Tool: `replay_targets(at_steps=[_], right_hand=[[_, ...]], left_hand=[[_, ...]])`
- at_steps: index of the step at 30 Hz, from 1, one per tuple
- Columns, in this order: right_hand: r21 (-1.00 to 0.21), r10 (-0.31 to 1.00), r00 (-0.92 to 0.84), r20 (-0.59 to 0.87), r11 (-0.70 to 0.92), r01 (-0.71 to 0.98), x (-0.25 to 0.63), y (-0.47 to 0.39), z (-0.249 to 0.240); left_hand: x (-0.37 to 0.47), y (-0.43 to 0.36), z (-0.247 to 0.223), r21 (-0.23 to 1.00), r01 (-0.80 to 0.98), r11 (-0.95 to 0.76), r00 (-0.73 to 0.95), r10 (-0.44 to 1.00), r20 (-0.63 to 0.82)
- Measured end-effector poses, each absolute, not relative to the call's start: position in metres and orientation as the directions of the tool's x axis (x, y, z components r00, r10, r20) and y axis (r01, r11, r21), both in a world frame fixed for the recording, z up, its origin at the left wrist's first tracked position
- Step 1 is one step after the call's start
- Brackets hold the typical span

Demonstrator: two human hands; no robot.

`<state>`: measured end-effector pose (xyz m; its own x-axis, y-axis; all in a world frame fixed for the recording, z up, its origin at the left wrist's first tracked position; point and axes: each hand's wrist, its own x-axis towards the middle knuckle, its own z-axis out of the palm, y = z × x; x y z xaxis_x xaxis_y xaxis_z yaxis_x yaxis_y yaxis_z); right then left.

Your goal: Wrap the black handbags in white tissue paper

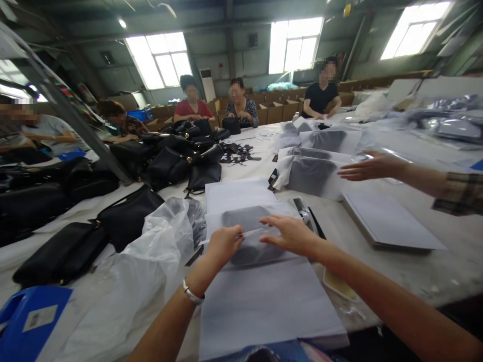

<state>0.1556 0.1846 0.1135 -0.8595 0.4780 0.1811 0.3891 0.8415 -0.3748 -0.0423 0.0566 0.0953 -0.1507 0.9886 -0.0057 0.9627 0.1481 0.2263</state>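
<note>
On our counter (407, 281), the white paper (269, 306) lies straight in front of us, and a dark, flat item (243, 217) in a translucent wrapper (254, 246) rests on top of it. Our left hand (224, 244), with a silvery bracelet (192, 292) at its wrist, has its grip pinching the edge of the wrapper between thumb and fingers. Our right hand (289, 235) reaches over the wrapper from the right of the paper, its grip spread, thumb apart from the fingers; we cannot tell whether its fingertips press on the wrapper.

Crumpled clear plastic (151, 259) lies just left of the paper, with black bags (132, 213) heaped farther to its left and beyond. A blue container (37, 322) bearing a pale label stands at the far left of the paper, on the near side. Beyond the paper's far end lie scattered dark tags (239, 153).

To the right of the paper we have a flat stack of pale boards (390, 218). Beyond the paper and to its right sit more wrapped dark items (315, 173); a co-worker's hand (373, 166), with a checked sleeve (458, 191), extends beside them. Farther beyond the paper, other people work around the counter.
</note>
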Motion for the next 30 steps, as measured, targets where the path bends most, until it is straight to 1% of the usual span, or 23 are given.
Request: replay_targets(at_steps=[3,5,7,11,13,15,19,20,22,24,25,28,30], right_hand=[[-0.216,0.366,-0.906,0.213,0.922,0.322,0.155,0.183,0.102],[-0.152,0.329,-0.923,0.2,0.941,0.302,0.152,0.191,0.094],[-0.141,0.327,-0.927,0.186,0.942,0.304,0.148,0.201,0.087],[-0.167,0.362,-0.912,0.192,0.928,0.333,0.142,0.217,0.08],[-0.169,0.357,-0.913,0.199,0.93,0.327,0.141,0.221,0.081],[-0.152,0.314,-0.918,0.241,0.947,0.284,0.141,0.223,0.081],[-0.052,0.185,-0.878,0.442,0.982,0.181,0.147,0.223,0.075],[-0.039,0.16,-0.867,0.472,0.986,0.161,0.149,0.222,0.072],[-0.037,0.133,-0.869,0.476,0.991,0.131,0.155,0.221,0.063],[-0.049,0.156,-0.894,0.42,0.988,0.149,0.16,0.221,0.056],[-0.057,0.19,-0.905,0.381,0.982,0.182,0.162,0.222,0.053],[-0.095,0.339,-0.902,0.267,0.941,0.326,0.164,0.225,0.051],[-0.128,0.413,-0.885,0.216,0.91,0.393,0.163,0.227,0.054]], left_hand=[[-0.045,0.058,0.088,0.209,0.968,0.14,-0.149,0.989,0.025],[-0.048,0.059,0.086,0.191,0.972,0.134,-0.142,0.989,0.033],[-0.051,0.06,0.083,0.174,0.976,0.13,-0.138,0.99,0.039],[-0.056,0.06,0.078,0.158,0.979,0.13,-0.14,0.989,0.055],[-0.057,0.06,0.076,0.157,0.979,0.133,-0.145,0.988,0.063],[-0.058,0.061,0.074,0.156,0.979,0.133,-0.145,0.987,0.071],[-0.057,0.059,0.072,0.146,0.985,0.095,-0.109,0.99,0.087],[-0.056,0.058,0.071,0.141,0.986,0.087,-0.1,0.991,0.087],[-0.055,0.056,0.069,0.131,0.988,0.084,-0.095,0.992,0.078],[-0.055,0.054,0.068,0.129,0.987,0.097,-0.106,0.992,0.069],[-0.055,0.054,0.067,0.128,0.986,0.104,-0.114,0.991,0.067],[-0.056,0.056,0.067,0.127,0.983,0.129,-0.139,0.988,0.065],[-0.057,0.059,0.067,0.126,0.981,0.146,-0.155,0.986,0.066]])
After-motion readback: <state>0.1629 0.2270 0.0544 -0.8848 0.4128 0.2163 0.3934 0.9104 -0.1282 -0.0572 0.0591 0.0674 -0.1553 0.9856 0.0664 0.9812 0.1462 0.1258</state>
